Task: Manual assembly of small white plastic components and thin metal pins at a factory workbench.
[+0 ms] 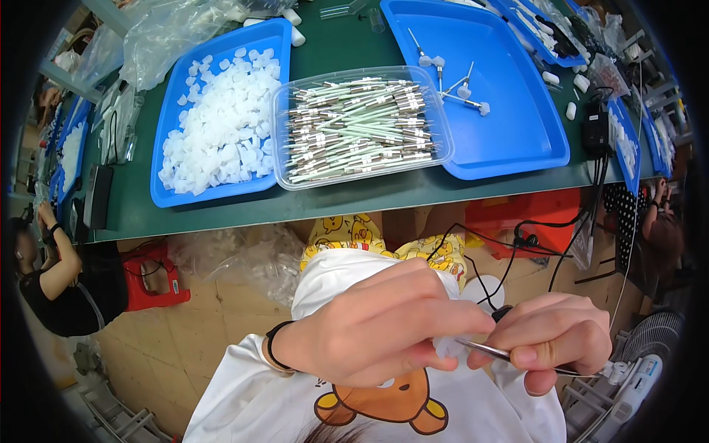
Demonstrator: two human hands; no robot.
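Both my hands are raised close in front of my white shirt, below the table's front edge. My left hand (377,321) pinches a small translucent white plastic piece (446,347) between thumb and fingers. My right hand (554,340) is closed around a slim silver metal tool (484,348), tweezer-like in shape, whose tip meets the plastic piece. Fingers cover part of both. On the table, a clear plastic box (436,151) holds many thin pale-green and brown rods (358,129). Left of it, a blue tray (164,140) carries a heap of translucent white plastic pieces (221,125).
At the right, another blue tray (517,140) holds several rods with white ends (464,91). Clear plastic bags (177,37) lie at the back left. A black adapter (597,131) trails cables down the right. A fan (642,369) stands at lower right; a person (55,280) sits far left.
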